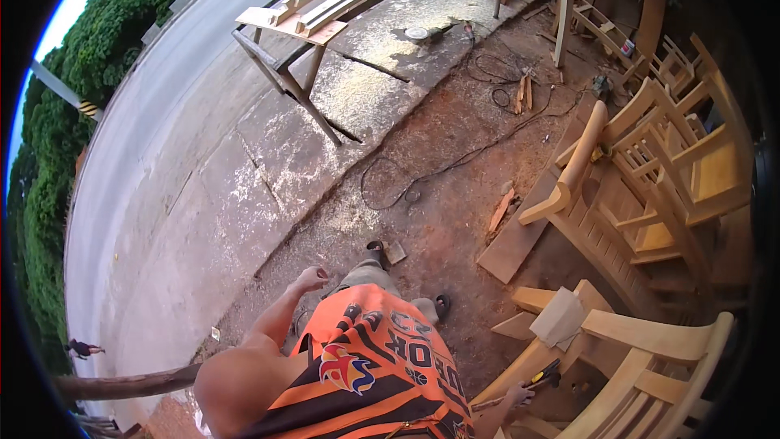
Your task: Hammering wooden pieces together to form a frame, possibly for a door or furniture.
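Left hand (312, 278) — fingers half-curled, cannot tell whether closed. Right hand (517, 395) just beside slim yellow-and-black-handled tool (546, 372), near yellowish slatted wooden chair (658, 332) — cannot tell finger grip.

Free room is left over the pavement (211, 236) beside the left hand (311, 279), centre left; at lower right, the right hand (517, 396) is hemmed in by a slatted wooden chair (650, 332).

Wide head-worn view, angled downward
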`<state>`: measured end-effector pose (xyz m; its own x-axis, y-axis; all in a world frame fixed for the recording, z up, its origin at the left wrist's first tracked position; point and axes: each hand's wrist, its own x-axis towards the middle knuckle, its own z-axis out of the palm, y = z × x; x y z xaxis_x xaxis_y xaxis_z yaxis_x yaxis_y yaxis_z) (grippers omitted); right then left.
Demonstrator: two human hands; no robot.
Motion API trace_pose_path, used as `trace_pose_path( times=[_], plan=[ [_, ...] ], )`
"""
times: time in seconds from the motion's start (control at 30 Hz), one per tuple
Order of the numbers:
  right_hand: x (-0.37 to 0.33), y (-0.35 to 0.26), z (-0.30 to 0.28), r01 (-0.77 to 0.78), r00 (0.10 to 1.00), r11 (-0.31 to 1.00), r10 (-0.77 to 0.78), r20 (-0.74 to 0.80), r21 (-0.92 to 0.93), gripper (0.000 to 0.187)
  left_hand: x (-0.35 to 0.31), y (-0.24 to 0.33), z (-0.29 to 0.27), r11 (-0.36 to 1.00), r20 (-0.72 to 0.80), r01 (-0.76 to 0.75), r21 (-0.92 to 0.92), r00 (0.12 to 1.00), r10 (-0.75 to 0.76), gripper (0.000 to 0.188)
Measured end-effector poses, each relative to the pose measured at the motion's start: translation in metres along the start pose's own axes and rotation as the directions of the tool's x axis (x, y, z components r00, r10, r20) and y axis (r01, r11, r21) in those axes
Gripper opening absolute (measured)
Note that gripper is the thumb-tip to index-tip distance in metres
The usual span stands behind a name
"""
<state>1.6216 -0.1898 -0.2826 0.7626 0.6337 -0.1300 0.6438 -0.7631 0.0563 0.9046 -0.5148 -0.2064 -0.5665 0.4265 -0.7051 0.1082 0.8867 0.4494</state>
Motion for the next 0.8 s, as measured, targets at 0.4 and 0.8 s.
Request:
trace_pose_path(
  times=[0.4, 0.8],
  plan=[
    [-0.197, -0.242, 0.025, 0.61, 0.42, 0.615, -0.785, 0.455, 0.499, 0.036, 0.06, 0.038, -0.053, 0.945, -0.373, -0.21, -0.25, 0.922, 0.106, 0.026],
    [-0.649, -0.659, -0.124, 0.721, -0.209, 0.096, -0.914, 0.347, 0.687, 0.029, 0.204, 0.12, -0.324, 0.718, -0.657, -0.493, -0.491, 0.751, 0.067, 0.024]
  ],
)
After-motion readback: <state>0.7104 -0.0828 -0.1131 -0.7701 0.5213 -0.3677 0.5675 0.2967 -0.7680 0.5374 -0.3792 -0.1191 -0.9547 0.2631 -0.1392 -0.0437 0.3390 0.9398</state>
